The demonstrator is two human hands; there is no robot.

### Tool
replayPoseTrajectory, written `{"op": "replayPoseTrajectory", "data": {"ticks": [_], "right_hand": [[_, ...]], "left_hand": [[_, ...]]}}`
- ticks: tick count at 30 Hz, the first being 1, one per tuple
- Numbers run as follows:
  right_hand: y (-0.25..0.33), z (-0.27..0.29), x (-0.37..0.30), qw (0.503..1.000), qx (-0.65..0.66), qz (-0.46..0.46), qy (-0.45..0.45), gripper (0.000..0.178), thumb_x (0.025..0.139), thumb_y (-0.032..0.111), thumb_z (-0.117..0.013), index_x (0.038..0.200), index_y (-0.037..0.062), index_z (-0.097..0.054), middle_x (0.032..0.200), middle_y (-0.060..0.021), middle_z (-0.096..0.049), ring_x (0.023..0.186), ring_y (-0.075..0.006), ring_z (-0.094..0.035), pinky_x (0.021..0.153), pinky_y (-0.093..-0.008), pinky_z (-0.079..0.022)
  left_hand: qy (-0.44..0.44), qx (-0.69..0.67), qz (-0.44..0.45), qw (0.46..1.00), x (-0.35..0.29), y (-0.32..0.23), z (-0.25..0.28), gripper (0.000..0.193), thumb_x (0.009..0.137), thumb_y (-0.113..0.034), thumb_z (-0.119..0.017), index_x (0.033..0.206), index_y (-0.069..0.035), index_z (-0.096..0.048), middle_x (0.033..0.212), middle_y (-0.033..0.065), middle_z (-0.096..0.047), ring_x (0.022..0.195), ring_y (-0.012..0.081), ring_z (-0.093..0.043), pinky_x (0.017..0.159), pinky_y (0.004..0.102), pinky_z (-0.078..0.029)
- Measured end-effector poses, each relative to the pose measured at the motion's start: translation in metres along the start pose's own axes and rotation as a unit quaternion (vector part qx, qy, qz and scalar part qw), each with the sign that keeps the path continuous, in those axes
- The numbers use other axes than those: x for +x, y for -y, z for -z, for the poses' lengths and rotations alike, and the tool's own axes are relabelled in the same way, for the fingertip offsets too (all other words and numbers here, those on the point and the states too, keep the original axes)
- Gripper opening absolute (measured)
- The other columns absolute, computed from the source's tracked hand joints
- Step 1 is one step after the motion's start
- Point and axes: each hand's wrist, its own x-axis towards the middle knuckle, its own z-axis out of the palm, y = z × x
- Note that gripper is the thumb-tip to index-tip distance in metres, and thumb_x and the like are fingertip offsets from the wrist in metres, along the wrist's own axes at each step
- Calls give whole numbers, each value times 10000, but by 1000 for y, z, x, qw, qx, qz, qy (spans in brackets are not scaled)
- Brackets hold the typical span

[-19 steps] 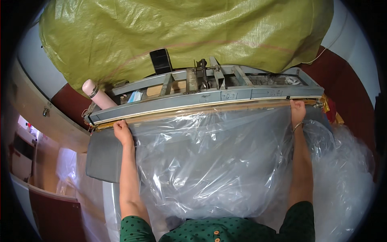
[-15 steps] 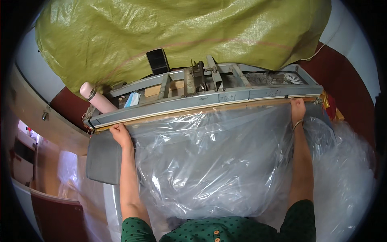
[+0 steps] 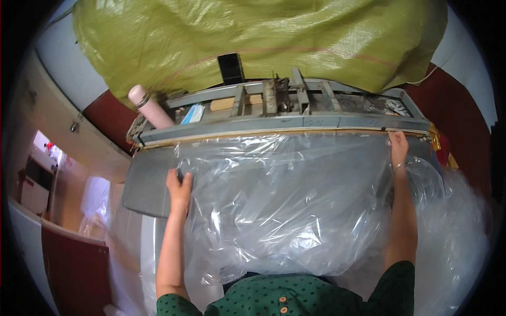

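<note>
Curling right fingers (image 3: 400,138) at metal frame (image 3: 253,126); grip on clear film (image 3: 284,200) indistinct.

Head cam: worn up top, wide fisheye, L of a pair — looks down & fwd over L hand (image 3: 180,190) and R hand (image 3: 399,146), both fairly near. Shirt (image 3: 263,297) at btm, nearer than hands; frame (image 3: 253,126) just past R hand — sack (image 3: 263,31) farther, beyond both.
</note>
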Motion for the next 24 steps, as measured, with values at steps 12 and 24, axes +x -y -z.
{"op": "replayPoseTrajectory", "data": {"ticks": [12, 24], "right_hand": [[30, 202, -251, 887, -392, -43, 240, 63, 654, 24, -532, 602, -11, -522, 588, -138, -530, 528, -247, -482, 513, -334, -389], [259, -21, -155, 902, -271, 178, 284, 95, 762, 85, -615, 773, -5, -586, 724, -114, -564, 656, -243, -563, 584, -297, -434]], "left_hand": [[29, -91, -209, 973, -44, -55, 13, 136, 775, -69, -594, 885, 1, -554, 955, 135, -557, 917, 290, -504, 811, 352, -402], [263, -256, -286, 885, -118, -144, -33, 633, 797, -290, -620, 1306, -35, -344, 1358, 181, -343, 1307, 354, -231, 1059, 435, -210]]}}
